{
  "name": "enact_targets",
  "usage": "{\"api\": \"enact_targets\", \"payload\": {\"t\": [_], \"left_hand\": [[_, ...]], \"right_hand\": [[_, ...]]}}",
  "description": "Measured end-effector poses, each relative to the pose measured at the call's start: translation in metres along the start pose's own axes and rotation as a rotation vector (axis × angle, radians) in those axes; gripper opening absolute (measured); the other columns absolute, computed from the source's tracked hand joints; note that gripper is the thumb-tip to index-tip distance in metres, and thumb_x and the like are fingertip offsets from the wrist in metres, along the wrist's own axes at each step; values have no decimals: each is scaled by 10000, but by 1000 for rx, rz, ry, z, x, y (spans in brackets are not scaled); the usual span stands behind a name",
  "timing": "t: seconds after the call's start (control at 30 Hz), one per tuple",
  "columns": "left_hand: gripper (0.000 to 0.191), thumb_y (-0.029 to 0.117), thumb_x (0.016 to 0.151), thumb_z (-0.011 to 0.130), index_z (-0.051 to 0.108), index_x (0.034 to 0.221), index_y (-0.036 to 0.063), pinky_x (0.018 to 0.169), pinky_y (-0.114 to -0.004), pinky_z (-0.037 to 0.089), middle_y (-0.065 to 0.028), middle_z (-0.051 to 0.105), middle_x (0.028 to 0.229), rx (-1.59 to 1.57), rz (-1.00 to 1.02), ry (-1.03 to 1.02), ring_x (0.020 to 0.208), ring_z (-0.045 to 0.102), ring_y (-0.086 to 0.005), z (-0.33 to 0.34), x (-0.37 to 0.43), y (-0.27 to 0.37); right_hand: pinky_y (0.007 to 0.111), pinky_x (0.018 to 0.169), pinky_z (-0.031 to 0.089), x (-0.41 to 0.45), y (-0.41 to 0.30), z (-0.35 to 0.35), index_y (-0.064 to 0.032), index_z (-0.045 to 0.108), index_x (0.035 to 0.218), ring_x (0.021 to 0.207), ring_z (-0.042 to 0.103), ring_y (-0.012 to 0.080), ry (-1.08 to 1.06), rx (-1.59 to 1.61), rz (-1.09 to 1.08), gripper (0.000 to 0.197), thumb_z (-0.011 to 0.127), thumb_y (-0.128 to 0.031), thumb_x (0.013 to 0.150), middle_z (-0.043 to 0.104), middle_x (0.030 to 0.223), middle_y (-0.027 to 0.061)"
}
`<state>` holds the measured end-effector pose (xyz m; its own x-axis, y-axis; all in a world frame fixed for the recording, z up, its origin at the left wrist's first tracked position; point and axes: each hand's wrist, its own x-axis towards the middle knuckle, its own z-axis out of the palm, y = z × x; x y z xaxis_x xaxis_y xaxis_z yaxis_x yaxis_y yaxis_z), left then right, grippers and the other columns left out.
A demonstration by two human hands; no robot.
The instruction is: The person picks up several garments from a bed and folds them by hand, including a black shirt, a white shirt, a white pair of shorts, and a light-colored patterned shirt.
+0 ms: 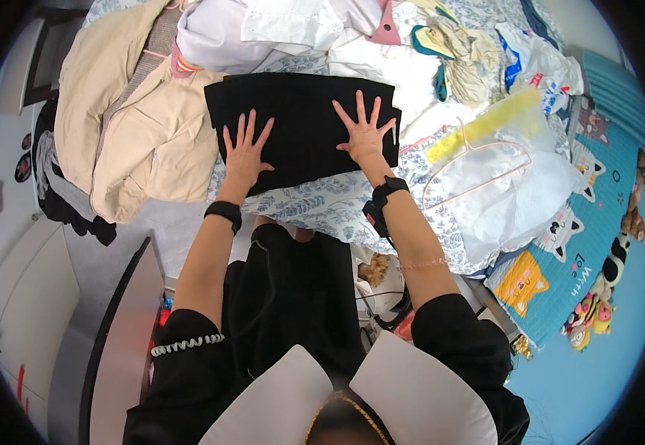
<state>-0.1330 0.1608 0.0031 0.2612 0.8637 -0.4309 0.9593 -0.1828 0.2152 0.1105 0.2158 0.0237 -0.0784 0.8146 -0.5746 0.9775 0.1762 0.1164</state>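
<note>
A black garment (306,130), folded into a rough rectangle, lies on the patterned bedsheet (300,208) before me. My left hand (244,153) rests on its left part, palm down and fingers spread. Toward the garment's right edge, my right hand (364,130) presses flat as well, its fingers wide apart. Neither hand grips anything. A beige jacket (161,144) lies just left of the black garment, and white clothing (384,61) is heaped beyond it.
On the right, a pink wire hanger (475,147) lies on a translucent plastic bag (506,200). Behind it are a crumpled printed plastic bag (542,64) and a beige garment with teal trim (459,50). Plush toys (615,261) line the teal quilted cover (556,250). A dark-edged panel (119,317) stands at lower left.
</note>
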Motion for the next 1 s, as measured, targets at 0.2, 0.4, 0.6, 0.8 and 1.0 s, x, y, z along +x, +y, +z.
{"api": "enact_targets", "payload": {"t": [0.2, 0.4, 0.6, 0.8, 1.0], "left_hand": [[780, 375, 734, 618, 197, 1380, 260, 1034, -514, 135, -95, 134, 1440, -82, 46, 146, 1318, 150, -283, 13, -81, -1], [609, 317, 844, 505, 222, 1373, 208, 1030, -492, 170, -56, 129, 1448, -41, 71, -58, 1330, 119, -264, 8, -144, -9], [488, 198, 851, 506, 338, 1294, 82, 994, -430, 266, -148, 307, 1349, -315, -163, 68, 1250, 277, -320, 19, -193, -16], [318, 107, 828, 513, 469, 1114, -23, 890, -402, 372, -212, 493, 1110, -506, -476, 160, 1049, 445, -366, 39, -254, -42], [242, 122, 819, 528, 544, 1014, -20, 826, -403, 408, -206, 552, 998, -589, -636, 52, 951, 505, -362, 66, -297, -23]], "right_hand": [[634, 978, 155, -37, 4, -10, -400, 82, 1364, 1317, 48, 378, 55, 255, 3, 923, 692, -196, 702, -3, 1455, 80], [510, 979, 259, -87, 45, 2, -166, 169, 1373, 1255, 265, 367, 298, 615, 175, 868, 696, -276, 692, 179, 1380, 238], [375, 939, 358, -84, 95, 32, 48, 281, 1295, 1137, 437, 353, 226, 815, 353, 923, 684, -496, 668, 424, 1228, 271], [322, 852, 429, -34, 107, 61, 110, 419, 1185, 995, 555, 275, 77, 1117, 364, 912, 703, -545, 619, 555, 1084, 223], [292, 810, 448, -21, 95, 38, 53, 490, 1122, 895, 571, 200, -146, 1545, 337, 689, 742, -393, 661, 582, 1030, 123]]}}
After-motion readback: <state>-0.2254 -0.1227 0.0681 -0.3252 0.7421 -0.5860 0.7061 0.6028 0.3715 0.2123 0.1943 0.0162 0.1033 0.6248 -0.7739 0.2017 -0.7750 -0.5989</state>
